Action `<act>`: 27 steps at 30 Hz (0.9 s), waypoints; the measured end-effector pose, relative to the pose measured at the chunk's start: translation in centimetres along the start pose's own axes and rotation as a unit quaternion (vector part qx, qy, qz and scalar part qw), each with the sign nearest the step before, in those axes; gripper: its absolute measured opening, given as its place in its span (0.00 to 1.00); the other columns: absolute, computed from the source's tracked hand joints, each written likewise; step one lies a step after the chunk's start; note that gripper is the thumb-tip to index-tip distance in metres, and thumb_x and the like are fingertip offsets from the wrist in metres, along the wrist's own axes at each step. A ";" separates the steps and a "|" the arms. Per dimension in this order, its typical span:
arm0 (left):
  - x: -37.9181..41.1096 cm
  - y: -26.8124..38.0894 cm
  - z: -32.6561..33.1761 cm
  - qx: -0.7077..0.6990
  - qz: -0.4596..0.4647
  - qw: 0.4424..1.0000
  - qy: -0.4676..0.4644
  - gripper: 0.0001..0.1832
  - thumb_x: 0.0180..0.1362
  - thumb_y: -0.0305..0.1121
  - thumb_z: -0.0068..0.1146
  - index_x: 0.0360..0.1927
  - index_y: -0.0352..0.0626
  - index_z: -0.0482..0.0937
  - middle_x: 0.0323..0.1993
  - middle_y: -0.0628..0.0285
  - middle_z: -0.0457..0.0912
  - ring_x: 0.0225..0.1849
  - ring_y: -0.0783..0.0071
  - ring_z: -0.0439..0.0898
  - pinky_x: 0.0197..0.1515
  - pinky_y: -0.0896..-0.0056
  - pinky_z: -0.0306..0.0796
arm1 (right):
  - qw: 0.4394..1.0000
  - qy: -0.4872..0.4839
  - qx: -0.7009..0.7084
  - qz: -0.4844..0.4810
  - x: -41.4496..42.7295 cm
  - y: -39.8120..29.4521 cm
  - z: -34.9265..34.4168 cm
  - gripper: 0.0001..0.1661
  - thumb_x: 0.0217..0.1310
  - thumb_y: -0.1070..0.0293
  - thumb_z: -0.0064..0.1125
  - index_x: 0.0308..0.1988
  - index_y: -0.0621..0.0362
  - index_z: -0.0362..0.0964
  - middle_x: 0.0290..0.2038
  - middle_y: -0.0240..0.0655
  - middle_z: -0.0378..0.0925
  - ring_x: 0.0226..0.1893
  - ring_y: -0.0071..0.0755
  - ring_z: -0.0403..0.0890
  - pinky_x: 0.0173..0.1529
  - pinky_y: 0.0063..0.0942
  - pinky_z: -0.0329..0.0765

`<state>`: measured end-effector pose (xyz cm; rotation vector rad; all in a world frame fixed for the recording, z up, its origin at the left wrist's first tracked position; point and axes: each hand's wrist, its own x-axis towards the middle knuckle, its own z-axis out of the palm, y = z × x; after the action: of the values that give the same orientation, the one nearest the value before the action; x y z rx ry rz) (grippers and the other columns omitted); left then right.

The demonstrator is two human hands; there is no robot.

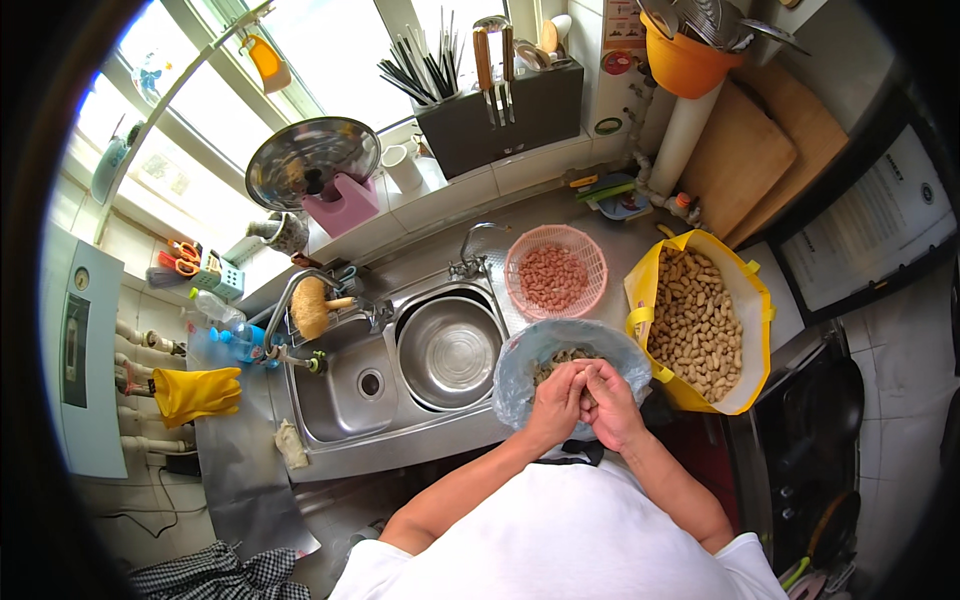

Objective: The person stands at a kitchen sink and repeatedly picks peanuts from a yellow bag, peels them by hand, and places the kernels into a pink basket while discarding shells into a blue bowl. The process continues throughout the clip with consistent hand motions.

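Note:
My left hand (556, 401) and my right hand (611, 405) meet over a bowl-shaped container lined with a bluish translucent plastic bag (517, 375). Fingers on both hands are curled and thumbs and fingertips press together; whatever may be between them is hidden. Below the fingers, broken peanut shells (564, 358) lie in the bag. Just beyond it stands a pink plastic colander (594, 247) with shelled reddish peanuts (553, 277) in it. To the right, a yellow bag (756, 375) with a white lining gapes, filled with unshelled peanuts (694, 322).
Left of the bag is a double steel sink (337, 401), with a steel basin (454, 352) in its right bowl. Two faucets (472, 259) rise behind. Knives (496, 67) hang on a dark utensil holder at the window ledge. Wooden cutting boards (739, 142) lean at back right.

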<state>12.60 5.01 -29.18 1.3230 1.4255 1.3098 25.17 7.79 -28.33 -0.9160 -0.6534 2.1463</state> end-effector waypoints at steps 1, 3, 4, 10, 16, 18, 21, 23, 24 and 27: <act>0.0 -0.1 0.1 0.000 -0.004 1.000 0.003 0.13 0.77 0.36 0.48 0.50 0.38 0.81 0.27 0.60 0.78 0.23 0.76 0.76 0.29 0.71 0.73 | 1.000 0.006 0.006 0.004 0.0 0.2 -0.2 0.15 0.77 0.52 0.53 0.50 0.49 0.73 0.30 0.20 0.71 0.26 0.14 0.69 0.28 0.16 0.68; 0.0 0.2 -0.1 0.012 -0.033 0.999 -0.007 0.12 0.75 0.35 0.48 0.50 0.39 0.80 0.33 0.53 0.80 0.31 0.64 0.80 0.36 0.66 0.75 | 1.000 0.013 0.019 0.005 0.2 0.8 -0.6 0.14 0.77 0.52 0.54 0.49 0.49 0.74 0.30 0.21 0.72 0.25 0.14 0.69 0.28 0.17 0.69; 0.0 0.4 -0.1 0.018 -0.047 0.999 -0.012 0.12 0.75 0.35 0.48 0.50 0.39 0.80 0.36 0.50 0.81 0.35 0.58 0.82 0.39 0.63 0.76 | 1.000 0.016 0.026 0.006 0.3 0.9 -0.8 0.14 0.77 0.52 0.54 0.49 0.50 0.74 0.30 0.21 0.72 0.25 0.14 0.69 0.28 0.17 0.69; 0.0 0.9 -0.2 0.013 -0.109 0.993 -0.039 0.13 0.76 0.36 0.49 0.52 0.38 0.80 0.35 0.53 0.82 0.33 0.66 0.82 0.38 0.67 0.76 | 0.997 0.038 0.055 0.030 0.2 1.0 -1.1 0.10 0.77 0.56 0.55 0.46 0.48 0.73 0.30 0.21 0.72 0.25 0.16 0.69 0.28 0.17 0.69; 0.4 -0.3 -1.6 -0.094 -0.063 0.983 -0.147 0.15 0.78 0.33 0.44 0.58 0.36 0.77 0.37 0.64 0.82 0.34 0.80 0.79 0.39 0.74 0.77 | 0.998 0.031 0.028 0.038 -0.2 -0.2 -1.5 0.12 0.77 0.54 0.55 0.48 0.49 0.74 0.32 0.21 0.73 0.25 0.16 0.67 0.28 0.17 0.65; 0.2 -0.7 -1.4 -0.112 -0.082 0.981 -0.133 0.15 0.78 0.33 0.44 0.58 0.36 0.77 0.37 0.63 0.82 0.34 0.81 0.79 0.39 0.76 0.77 | 0.999 0.036 0.013 0.029 -0.3 -0.3 -1.0 0.13 0.76 0.54 0.56 0.49 0.50 0.74 0.33 0.21 0.74 0.25 0.15 0.67 0.28 0.17 0.65; -0.1 -0.5 -0.9 -0.127 -0.108 0.980 -0.108 0.15 0.78 0.33 0.44 0.57 0.36 0.78 0.37 0.63 0.82 0.35 0.83 0.80 0.39 0.78 0.77 | 0.999 0.038 -0.011 0.015 -0.7 -0.6 -0.1 0.13 0.75 0.55 0.59 0.49 0.51 0.74 0.33 0.21 0.74 0.25 0.15 0.67 0.27 0.17 0.65; -0.3 0.3 -0.7 -0.112 -0.129 0.981 -0.096 0.15 0.78 0.34 0.45 0.56 0.36 0.78 0.37 0.62 0.83 0.36 0.81 0.80 0.39 0.76 0.77 | 0.999 0.041 -0.011 0.010 -0.8 -0.4 -0.1 0.13 0.73 0.56 0.61 0.49 0.51 0.75 0.33 0.22 0.74 0.25 0.15 0.67 0.27 0.17 0.65; -0.2 1.1 -0.8 -0.094 -0.141 0.981 -0.093 0.14 0.77 0.34 0.45 0.55 0.37 0.79 0.38 0.61 0.84 0.36 0.78 0.81 0.40 0.73 0.78 | 0.999 0.043 -0.003 0.008 -0.7 -0.2 -0.2 0.14 0.72 0.57 0.62 0.49 0.52 0.76 0.33 0.22 0.74 0.25 0.15 0.67 0.27 0.17 0.65; -0.2 1.3 -0.5 -0.053 -0.124 0.988 -0.075 0.14 0.77 0.35 0.46 0.53 0.37 0.79 0.37 0.61 0.84 0.37 0.76 0.82 0.40 0.71 0.78 | 0.999 0.053 0.001 0.004 -0.6 0.2 -0.6 0.14 0.72 0.58 0.63 0.50 0.52 0.76 0.32 0.23 0.74 0.25 0.15 0.67 0.27 0.17 0.65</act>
<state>12.36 4.63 -27.88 1.1104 1.3484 1.0840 25.84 7.31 -28.55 -1.0248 -0.5955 2.0903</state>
